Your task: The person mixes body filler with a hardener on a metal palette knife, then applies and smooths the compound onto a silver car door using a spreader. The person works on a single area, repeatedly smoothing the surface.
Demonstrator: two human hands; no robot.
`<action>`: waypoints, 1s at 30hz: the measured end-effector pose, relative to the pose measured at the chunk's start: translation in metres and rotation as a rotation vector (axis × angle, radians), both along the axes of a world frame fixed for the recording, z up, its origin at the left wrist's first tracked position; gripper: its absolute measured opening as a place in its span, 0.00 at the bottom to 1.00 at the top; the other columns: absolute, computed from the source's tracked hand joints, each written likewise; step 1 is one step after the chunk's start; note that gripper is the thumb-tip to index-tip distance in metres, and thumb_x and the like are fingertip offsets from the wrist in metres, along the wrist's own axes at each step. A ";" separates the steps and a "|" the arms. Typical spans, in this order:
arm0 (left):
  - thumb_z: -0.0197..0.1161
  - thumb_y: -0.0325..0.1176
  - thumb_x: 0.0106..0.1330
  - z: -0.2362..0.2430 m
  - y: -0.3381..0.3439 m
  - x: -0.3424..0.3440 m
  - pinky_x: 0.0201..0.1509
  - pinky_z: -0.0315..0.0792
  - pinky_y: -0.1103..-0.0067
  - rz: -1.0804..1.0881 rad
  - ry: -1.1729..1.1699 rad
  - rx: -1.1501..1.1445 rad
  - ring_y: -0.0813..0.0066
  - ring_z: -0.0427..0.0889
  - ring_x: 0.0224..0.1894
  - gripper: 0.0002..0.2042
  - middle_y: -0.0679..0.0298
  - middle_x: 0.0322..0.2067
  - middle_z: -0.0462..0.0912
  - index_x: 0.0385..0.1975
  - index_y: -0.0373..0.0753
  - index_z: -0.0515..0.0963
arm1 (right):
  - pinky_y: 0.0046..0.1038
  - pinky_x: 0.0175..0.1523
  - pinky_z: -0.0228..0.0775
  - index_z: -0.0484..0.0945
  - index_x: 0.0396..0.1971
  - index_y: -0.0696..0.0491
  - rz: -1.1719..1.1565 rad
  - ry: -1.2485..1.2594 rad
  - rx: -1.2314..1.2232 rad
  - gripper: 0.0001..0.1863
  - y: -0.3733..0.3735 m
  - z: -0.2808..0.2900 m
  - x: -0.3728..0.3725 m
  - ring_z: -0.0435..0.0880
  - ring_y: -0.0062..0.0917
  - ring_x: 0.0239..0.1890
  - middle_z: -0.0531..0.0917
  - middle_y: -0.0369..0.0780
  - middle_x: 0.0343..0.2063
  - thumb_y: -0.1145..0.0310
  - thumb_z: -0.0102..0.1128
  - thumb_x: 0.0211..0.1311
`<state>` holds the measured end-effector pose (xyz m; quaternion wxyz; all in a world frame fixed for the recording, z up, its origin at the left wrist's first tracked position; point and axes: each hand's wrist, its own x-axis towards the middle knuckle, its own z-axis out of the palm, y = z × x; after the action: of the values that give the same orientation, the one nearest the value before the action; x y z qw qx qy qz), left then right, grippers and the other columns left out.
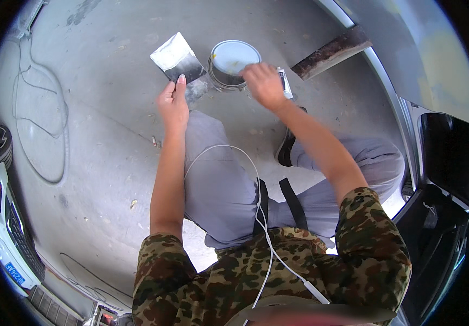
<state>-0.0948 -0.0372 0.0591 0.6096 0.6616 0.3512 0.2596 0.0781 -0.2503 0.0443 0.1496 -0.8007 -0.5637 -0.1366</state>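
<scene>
My left hand [174, 103] pinches the near edge of a flat dark board [190, 69], with the thumb on top. White paste [173, 50] covers the board's far half. To its right a round metal can [219, 81] stands on the floor, with a pale disc like a lid [237, 52] at its top. My right hand [265, 84] is at the can's near right rim, fingers curled and slightly blurred; what they hold, if anything, is hidden. Just beyond that wrist, a white and black tube or small packet [285, 84] is partly covered by the hand.
A worn brown block [332, 52] lies by the grey vehicle panel [408, 49] at right. An open car door [435, 233] is at lower right. A hose [63, 125] coils on the concrete floor at left, near a white car part [1, 217]. A white cable [259, 201] crosses my lap.
</scene>
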 end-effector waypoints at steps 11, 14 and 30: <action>0.63 0.40 0.76 -0.007 -0.001 0.000 0.27 0.48 0.79 0.049 -0.036 -0.052 0.87 0.53 0.26 0.24 0.78 0.20 0.56 0.19 0.37 0.63 | 0.45 0.62 0.67 0.78 0.55 0.42 -0.126 0.236 -0.109 0.23 0.014 -0.014 -0.007 0.74 0.34 0.63 0.77 0.38 0.58 0.57 0.69 0.59; 0.64 0.39 0.76 -0.003 -0.001 0.000 0.27 0.48 0.79 0.035 -0.026 -0.033 0.87 0.53 0.26 0.24 0.78 0.20 0.56 0.19 0.37 0.63 | 0.49 0.75 0.54 0.69 0.68 0.37 -0.169 0.285 -0.254 0.37 0.031 -0.020 -0.002 0.59 0.36 0.76 0.64 0.41 0.72 0.47 0.69 0.59; 0.62 0.38 0.77 0.006 -0.006 0.002 0.30 0.56 0.83 -0.007 0.007 -0.007 0.88 0.60 0.28 0.18 0.78 0.23 0.68 0.26 0.33 0.77 | 0.51 0.72 0.61 0.77 0.62 0.45 -0.317 0.376 -0.207 0.28 0.030 -0.036 0.016 0.72 0.38 0.69 0.76 0.45 0.66 0.47 0.61 0.67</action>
<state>-0.0929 -0.0429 0.0654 0.6116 0.6616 0.3518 0.2541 0.0940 -0.2205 0.0080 0.1455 -0.9013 -0.4048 0.0512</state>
